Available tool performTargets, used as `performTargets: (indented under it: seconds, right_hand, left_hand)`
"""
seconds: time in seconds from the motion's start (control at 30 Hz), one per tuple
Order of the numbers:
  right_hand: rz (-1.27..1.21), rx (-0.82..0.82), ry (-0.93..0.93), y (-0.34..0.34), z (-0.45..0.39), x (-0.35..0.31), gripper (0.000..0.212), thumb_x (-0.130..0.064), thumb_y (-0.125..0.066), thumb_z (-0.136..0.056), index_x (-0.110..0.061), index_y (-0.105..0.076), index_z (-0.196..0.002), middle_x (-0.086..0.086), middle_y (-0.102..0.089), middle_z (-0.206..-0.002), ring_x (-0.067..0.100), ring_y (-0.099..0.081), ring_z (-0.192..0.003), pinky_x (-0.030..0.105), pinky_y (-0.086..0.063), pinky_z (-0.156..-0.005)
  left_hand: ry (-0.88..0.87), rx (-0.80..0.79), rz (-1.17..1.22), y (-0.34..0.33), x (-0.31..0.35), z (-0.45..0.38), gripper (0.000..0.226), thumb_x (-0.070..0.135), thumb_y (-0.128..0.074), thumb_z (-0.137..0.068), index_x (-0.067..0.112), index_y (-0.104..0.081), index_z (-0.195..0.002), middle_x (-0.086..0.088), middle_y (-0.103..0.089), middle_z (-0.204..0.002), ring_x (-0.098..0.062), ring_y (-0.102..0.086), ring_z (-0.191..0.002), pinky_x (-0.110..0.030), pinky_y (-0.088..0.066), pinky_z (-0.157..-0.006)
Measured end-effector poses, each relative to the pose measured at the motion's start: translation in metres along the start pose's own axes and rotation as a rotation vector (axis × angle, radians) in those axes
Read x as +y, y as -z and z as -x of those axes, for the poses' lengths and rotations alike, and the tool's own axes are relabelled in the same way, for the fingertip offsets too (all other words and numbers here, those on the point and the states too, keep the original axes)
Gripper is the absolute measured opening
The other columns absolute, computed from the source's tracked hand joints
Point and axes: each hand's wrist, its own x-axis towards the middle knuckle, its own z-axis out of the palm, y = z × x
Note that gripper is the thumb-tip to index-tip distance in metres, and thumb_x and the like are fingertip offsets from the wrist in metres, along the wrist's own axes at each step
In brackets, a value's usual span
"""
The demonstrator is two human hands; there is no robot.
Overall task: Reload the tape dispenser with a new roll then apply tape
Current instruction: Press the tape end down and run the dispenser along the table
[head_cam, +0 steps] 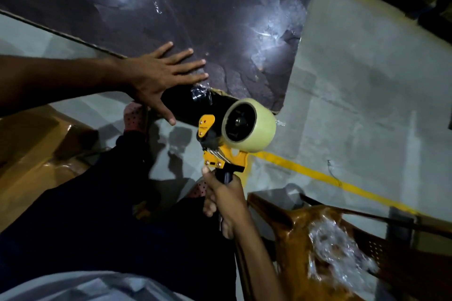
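A yellow and black tape dispenser (215, 151) carries a full roll of pale clear tape (254, 124) on its hub. My right hand (223, 199) grips its black handle from below, holding it just off the near edge of a large dark board (171, 7) covered with shiny tape strips. My left hand (159, 76) lies flat on the board's near edge with fingers spread, thumb hanging over the black side face. A crumpled bit of clear tape (201, 94) sticks to that edge, just above the dispenser's front.
Grey concrete floor (354, 105) with a yellow painted line (318, 173) lies to the right. A brown plastic chair (318, 239) with a wad of clear film stands at lower right. Cardboard (29, 154) lies at the left. My legs and patterned socks are below the board.
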Motion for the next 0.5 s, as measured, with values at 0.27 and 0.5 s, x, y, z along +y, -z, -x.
performTargets:
  seconds: [0.27, 0.5]
  right_hand:
    - [-0.17, -0.211, 0.167, 0.001, 0.012, -0.064, 0.042, -0.035, -0.07, -0.101, -0.015, -0.047, -0.071, 0.002, -0.029, -0.049, 0.011, -0.032, -0.031, 0.021, -0.031, -0.038]
    - [-0.354, -0.429, 0.332, -0.004, -0.075, -0.181, 0.044, -0.059, -0.057, -0.084, -0.015, -0.054, -0.09, -0.006, -0.039, -0.046, 0.003, -0.035, -0.029, 0.016, -0.03, -0.033]
  left_hand:
    - [-0.036, 0.143, 0.024, 0.002, -0.001, -0.001, 0.119, 0.109, -0.022, -0.066, 0.049, 0.017, -0.161, -0.001, -0.011, -0.179, -0.035, -0.015, -0.164, -0.064, -0.015, -0.127]
    - [0.141, 0.292, 0.121, 0.035, -0.049, -0.039, 0.116, 0.103, -0.018, -0.076, 0.031, -0.016, -0.167, 0.005, -0.015, -0.176, -0.032, -0.028, -0.16, -0.059, -0.024, -0.126]
